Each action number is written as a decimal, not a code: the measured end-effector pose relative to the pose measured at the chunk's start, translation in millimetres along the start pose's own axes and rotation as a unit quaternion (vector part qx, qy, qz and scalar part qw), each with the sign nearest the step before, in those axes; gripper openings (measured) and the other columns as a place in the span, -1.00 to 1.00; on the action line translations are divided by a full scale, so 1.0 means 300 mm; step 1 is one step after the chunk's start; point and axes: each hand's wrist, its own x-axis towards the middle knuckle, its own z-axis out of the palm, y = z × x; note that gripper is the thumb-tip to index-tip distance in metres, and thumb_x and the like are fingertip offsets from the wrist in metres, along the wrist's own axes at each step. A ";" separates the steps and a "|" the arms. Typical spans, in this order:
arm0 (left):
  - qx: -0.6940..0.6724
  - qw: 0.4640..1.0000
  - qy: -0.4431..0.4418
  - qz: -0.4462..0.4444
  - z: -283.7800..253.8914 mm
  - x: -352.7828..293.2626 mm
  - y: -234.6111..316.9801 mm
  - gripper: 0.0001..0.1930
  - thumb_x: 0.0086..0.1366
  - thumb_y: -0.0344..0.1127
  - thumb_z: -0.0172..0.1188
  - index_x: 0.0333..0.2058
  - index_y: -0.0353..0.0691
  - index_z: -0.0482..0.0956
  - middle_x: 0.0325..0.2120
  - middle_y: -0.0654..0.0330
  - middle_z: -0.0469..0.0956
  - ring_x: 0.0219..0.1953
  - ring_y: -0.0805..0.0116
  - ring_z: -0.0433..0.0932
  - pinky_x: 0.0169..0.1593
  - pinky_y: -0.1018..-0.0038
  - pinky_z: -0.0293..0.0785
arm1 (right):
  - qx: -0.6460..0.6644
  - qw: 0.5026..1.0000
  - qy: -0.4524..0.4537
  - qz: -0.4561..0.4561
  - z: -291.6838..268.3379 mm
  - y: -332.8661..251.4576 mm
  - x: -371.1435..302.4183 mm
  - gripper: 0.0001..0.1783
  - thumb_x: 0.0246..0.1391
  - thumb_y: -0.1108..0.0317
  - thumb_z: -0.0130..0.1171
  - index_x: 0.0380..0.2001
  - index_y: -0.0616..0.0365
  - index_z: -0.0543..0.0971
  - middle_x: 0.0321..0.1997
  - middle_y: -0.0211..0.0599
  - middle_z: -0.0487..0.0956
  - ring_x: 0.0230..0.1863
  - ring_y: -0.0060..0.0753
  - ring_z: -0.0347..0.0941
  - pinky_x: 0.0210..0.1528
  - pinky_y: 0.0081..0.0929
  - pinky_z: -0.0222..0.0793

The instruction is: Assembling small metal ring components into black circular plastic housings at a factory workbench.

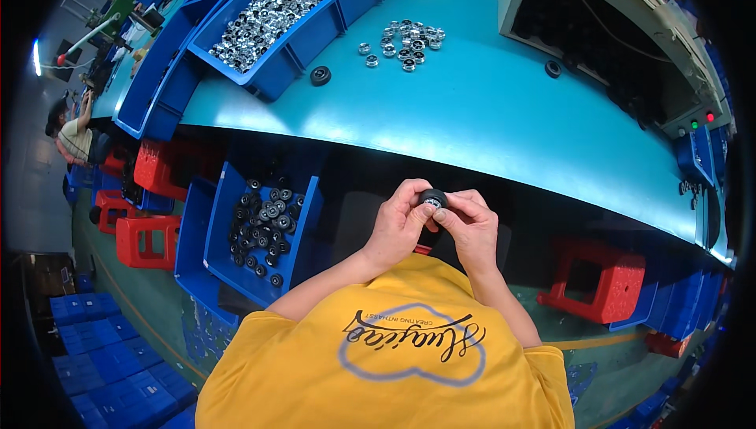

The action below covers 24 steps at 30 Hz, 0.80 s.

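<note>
Wheel (pixel 433 197) in left hand (pixel 399 222) and right hand (pixel 472 228), grip wheel-wide

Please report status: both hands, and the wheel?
Left hand, right hand: both gripping black wheel. Wheel held off the blue table. No obstruction visible.

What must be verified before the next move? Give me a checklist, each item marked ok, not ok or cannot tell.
1. Black-tyred wheel held: ok, both the left hand and the right hand grip it.
2. One hand free: not ok, both are on the wheel.
3. Wheel's silver centre fully seated: cannot tell, too small and partly covered.
4. Loose silver wheel hubs on the turquoise tabletop: ok, a cluster lies beyond the hands.
5. Upper blue bin stocked: ok, heaped with silver hubs.
6. Lower blue bin uncovered: ok, black-tyred wheels show inside.
</note>
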 end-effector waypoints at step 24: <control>0.266 0.962 -0.028 0.049 -0.075 -0.014 -0.080 -0.47 0.42 -0.48 0.25 0.33 -0.26 0.37 0.02 -0.07 0.60 -0.08 0.18 0.70 -0.02 0.35 0.64 | 0.006 0.992 -0.019 0.125 -0.004 0.198 0.032 -0.72 0.26 0.47 0.35 0.02 0.29 0.64 -0.22 -0.39 0.65 -0.20 -0.61 0.57 -0.09 -0.58 0.61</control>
